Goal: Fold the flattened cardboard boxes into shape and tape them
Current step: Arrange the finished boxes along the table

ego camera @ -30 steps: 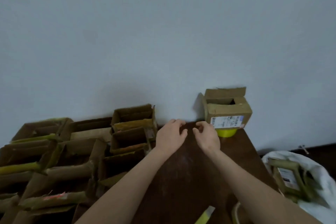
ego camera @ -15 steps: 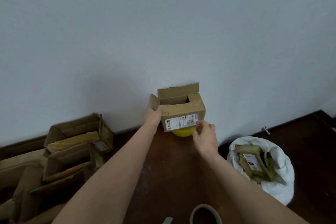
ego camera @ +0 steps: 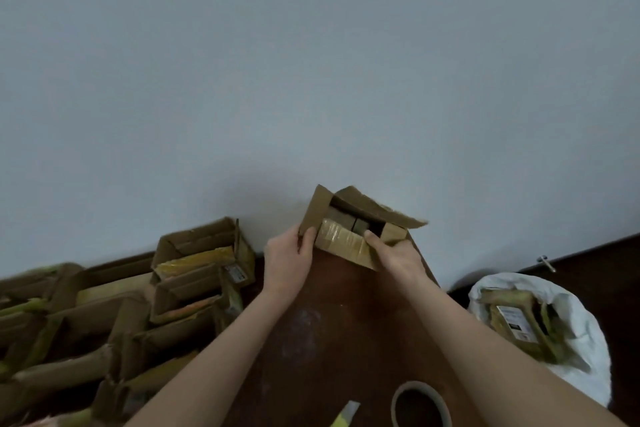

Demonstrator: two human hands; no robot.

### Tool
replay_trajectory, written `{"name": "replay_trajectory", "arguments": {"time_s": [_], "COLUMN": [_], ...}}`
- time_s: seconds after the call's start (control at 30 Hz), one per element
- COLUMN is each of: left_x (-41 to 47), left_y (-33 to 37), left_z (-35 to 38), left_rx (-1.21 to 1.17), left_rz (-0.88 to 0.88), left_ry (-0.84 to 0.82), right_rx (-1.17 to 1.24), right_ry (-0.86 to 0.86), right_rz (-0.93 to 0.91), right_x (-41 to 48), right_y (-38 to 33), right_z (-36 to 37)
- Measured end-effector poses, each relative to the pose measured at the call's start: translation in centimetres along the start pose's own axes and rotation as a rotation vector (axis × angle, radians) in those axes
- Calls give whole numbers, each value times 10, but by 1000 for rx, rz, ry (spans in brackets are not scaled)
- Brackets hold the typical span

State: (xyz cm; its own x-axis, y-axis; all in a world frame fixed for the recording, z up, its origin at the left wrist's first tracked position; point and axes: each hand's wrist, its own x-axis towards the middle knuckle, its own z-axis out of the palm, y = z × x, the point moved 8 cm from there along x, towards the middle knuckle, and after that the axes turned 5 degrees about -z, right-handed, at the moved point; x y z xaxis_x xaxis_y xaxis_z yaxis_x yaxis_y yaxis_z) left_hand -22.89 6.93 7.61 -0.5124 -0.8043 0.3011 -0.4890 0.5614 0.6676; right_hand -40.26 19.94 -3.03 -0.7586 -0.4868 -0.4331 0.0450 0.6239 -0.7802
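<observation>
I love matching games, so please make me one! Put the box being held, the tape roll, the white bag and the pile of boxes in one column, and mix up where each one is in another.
Things
1. held box
2. tape roll
3. white bag
4. pile of boxes

Places
A. left of the table
B. on the table, near its close edge
C. between the left hand and the right hand
D. right of the table, with flat cardboard inside

Pairs: 1-C, 2-B, 3-D, 4-A
</observation>
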Motion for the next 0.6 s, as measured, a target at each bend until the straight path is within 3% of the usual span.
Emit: {"name": "replay_trajectory", "arguments": {"time_s": [0.23, 0.47, 0.6], "left_x": [-32, -48, -55], "left_y": [-37, -98, -129], "left_z": [-65, -138, -162], "left_rx": [-39, -193, -322], "left_rz": [-45, -303, -438], "left_ry": [64, 181, 169], "right_rx": [-114, 268, 73], "right_ry": [14, 59, 76], "right_rz": [-92, -178, -310], "right_x": [-39, -84, -114], "right_y": [-23, -39, -59], "right_z": [26, 68, 90]}}
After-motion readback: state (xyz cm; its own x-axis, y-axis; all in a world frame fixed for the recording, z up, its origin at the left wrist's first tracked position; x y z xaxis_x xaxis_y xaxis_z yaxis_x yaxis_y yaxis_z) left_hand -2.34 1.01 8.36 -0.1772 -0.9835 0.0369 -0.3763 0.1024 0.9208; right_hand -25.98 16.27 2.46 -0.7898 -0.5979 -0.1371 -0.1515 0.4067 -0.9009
